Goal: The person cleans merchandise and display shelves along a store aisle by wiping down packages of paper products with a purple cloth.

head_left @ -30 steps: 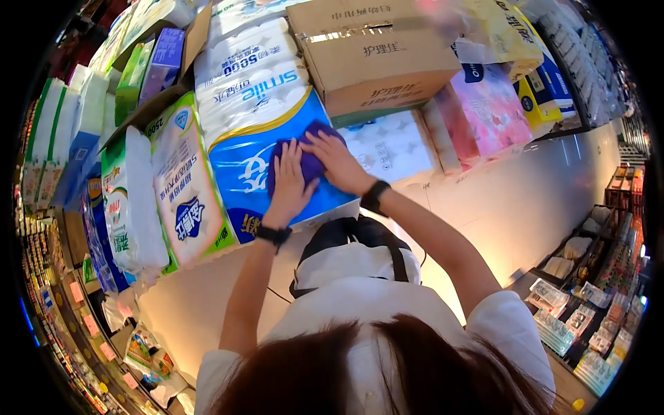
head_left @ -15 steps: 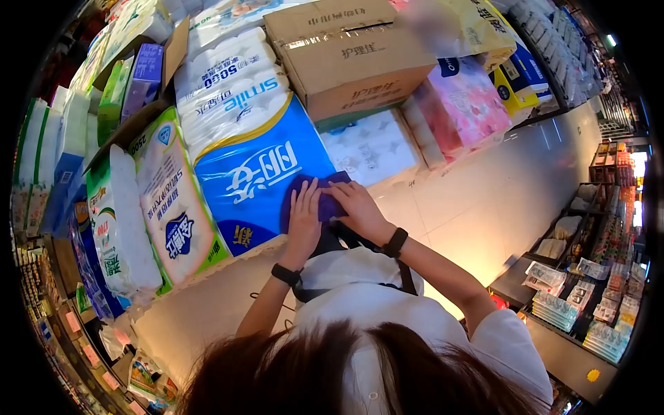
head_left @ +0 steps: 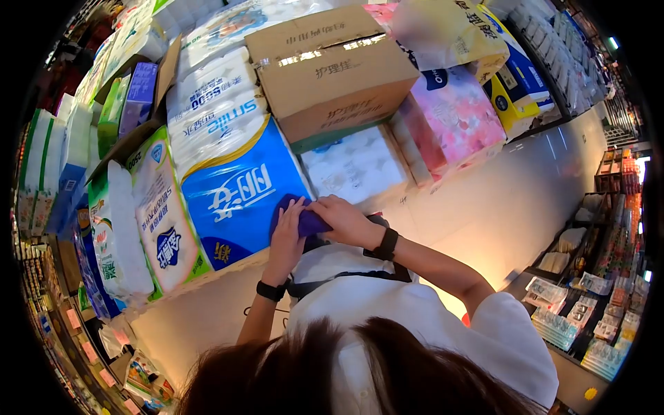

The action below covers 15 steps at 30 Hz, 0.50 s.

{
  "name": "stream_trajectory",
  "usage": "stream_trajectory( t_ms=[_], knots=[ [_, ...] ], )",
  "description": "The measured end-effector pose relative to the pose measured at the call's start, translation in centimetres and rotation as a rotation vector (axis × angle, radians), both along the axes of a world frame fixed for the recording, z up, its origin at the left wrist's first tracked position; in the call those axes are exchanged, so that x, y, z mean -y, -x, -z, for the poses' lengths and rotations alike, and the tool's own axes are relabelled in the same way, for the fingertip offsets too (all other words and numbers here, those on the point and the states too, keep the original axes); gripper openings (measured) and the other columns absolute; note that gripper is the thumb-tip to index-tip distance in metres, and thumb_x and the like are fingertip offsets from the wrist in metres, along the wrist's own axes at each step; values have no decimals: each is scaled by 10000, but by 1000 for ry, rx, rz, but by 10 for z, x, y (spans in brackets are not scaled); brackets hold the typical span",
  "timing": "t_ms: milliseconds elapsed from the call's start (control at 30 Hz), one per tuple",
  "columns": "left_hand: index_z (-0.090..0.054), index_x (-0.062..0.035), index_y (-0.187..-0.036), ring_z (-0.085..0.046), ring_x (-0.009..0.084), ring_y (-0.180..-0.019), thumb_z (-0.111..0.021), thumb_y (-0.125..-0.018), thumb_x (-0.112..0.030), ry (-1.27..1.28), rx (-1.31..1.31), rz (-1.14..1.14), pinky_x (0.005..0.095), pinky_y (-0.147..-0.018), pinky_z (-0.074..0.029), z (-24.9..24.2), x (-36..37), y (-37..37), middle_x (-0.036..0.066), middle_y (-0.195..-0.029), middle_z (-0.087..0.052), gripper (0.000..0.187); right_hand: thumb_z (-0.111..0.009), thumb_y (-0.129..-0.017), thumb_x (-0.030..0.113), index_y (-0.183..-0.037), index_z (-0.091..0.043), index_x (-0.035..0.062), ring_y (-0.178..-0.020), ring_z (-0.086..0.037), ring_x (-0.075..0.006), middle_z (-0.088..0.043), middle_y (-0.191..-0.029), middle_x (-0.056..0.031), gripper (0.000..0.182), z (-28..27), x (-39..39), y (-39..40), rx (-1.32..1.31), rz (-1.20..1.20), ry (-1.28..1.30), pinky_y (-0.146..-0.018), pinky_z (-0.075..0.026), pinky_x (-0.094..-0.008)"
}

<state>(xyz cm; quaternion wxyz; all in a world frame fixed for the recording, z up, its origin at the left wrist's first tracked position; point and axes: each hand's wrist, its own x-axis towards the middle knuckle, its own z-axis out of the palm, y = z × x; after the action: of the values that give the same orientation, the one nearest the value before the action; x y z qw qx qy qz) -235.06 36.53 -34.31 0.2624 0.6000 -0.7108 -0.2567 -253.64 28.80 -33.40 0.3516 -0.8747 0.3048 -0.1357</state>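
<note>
A dark purple cloth (head_left: 312,222) lies at the near right corner of a blue and white tissue pack (head_left: 232,183). My left hand (head_left: 287,232) rests on the cloth's left part, its fingers stretched out side by side. My right hand (head_left: 344,220) is at the cloth's upper right edge, fingers bent and pressed together on the fabric. The fingertips of both hands nearly meet. Beyond the right hand sits a white wrapped pack of rolls (head_left: 356,168).
A brown cardboard box (head_left: 335,79) stands behind the packs. To its right is a pink floral pack (head_left: 456,114). Green and white packs (head_left: 166,207) line the left. Shelves with small packets (head_left: 553,325) stand at the lower right, across the tiled floor (head_left: 484,200).
In the view, both hands and the cloth appear a little lower and further left. The right hand's fingers are more bent. The packs and box have also shifted left in view.
</note>
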Motion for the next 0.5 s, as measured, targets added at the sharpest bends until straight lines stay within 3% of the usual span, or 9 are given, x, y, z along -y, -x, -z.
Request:
stream_trajectory(
  t_ms=[133, 233, 333, 500],
  knots=[
    [-447, -53, -1393, -479, 380, -1346, -670, -748, 95, 66, 36, 18, 496, -1157, -354, 9, 36, 51, 150, -1418, -536, 699, -803, -664, 94, -1214, -560, 9, -1029, -577, -365, -620, -1072, -172, 607, -1, 37, 51, -40, -15, 56, -912, -481, -440],
    [-435, -37, -1396, -508, 402, -1294, -662, -769, 70, -85, -95, 59, 458, -1101, -413, 12, 74, 104, 189, -1385, -543, 674, -787, -665, 73, -1206, -567, 1, -1032, -579, -371, -631, -1056, -176, 589, -11, 66, 110, -59, 13, 33, -915, -481, -442],
    [-476, 10, -1341, -523, 375, -1276, -641, -771, 63, -19, -29, 178, 423, -1056, -451, -5, 123, 163, 197, -1337, -569, 595, -770, -668, 49, -1202, -570, 9, -1031, -576, -388, -632, -1071, -187, 571, -18, 93, 177, 20, 137, 47, -922, -472, -450],
    [-476, 15, -1349, -427, 382, -1372, -672, -763, 15, 137, 16, 291, 460, -1137, -361, -12, 200, 269, 179, -1444, -484, 617, -744, -671, 9, -1273, -554, 43, -1090, -558, -407, -615, -1199, -174, 632, -35, 133, 279, 52, 364, 146, -964, -450, -468]
  ],
)
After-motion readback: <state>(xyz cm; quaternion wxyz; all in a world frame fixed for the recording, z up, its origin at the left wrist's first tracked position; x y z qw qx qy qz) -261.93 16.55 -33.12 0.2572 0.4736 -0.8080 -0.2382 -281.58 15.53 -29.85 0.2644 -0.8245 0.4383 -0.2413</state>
